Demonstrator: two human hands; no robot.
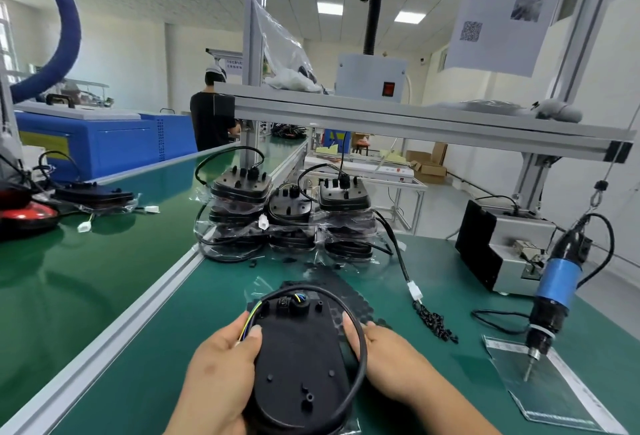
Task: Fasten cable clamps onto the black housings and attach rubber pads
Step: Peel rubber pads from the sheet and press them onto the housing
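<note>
Both hands are on the black housing (pixel 298 348), which lies flat side up on the green bench mat (pixel 138 365) right in front of the person. The left hand (pixel 221 358) grips the housing's left edge, thumb flat on top and fingers curled under, with the coloured wires (pixel 254 313) running past the thumb. The right hand (pixel 388 355) clasps the right edge the same way, and the black cable (pixel 362 348) loops around the housing just inside that hand.

No clamp is on it yet, by the look of it. The job now, I'd say, is to seat the housing steady and tidy that cable towards the grommet at the housing's far end, so a clamp can sit over it without pinching the thin wires.

To the right of the housing lies a heap of small black parts (pixel 434 325), probably the clamps. Farther right, the electric screwdriver (pixel 554 296) hangs tip-down. Just beyond the housing is a black hexagon-cut sheet (pixel 346 287), likely the rubber pads, and behind that stand stacks of bagged housings (pixel 291 216).

Best to keep one hand pinning the housing while the other fetches.
</note>
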